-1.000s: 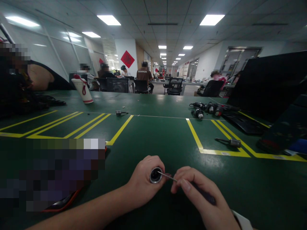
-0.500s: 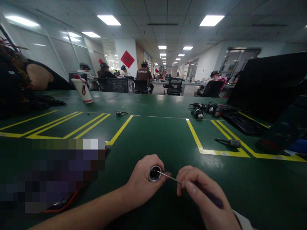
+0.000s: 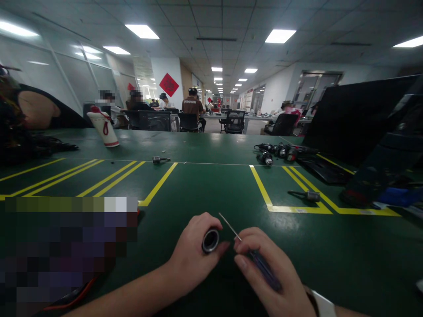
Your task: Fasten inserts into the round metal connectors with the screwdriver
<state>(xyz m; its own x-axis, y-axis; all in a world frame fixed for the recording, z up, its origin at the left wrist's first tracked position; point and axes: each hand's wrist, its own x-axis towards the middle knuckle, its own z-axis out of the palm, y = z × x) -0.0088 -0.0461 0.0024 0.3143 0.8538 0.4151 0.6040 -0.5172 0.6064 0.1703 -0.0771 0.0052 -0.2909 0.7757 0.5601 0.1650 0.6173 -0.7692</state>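
My left hand [image 3: 194,251] is wrapped round a short hollow metal cylinder [image 3: 210,241], its open end facing me and its inside dark. My right hand [image 3: 264,268] grips a screwdriver [image 3: 264,269] by its dark, partly see-through handle. The thin shaft points up and left, and its tip stands free, just right of and above the cylinder's rim. Both hands are above the green table [image 3: 211,185]. Most of the cylinder's body is hidden by my left fingers.
Yellow tape marks the table. Metal parts with shafts lie at right [image 3: 310,196] and far left of centre [image 3: 160,160]. More parts [image 3: 280,150] lie near a dark monitor [image 3: 360,114]. A white cup [image 3: 104,128] stands back left. A blurred-out object [image 3: 66,255] lies front left.
The screwdriver tip has come out of the cylinder's opening and now points up beside it. My right hand has turned and shifted slightly left. The view has swung a little right.
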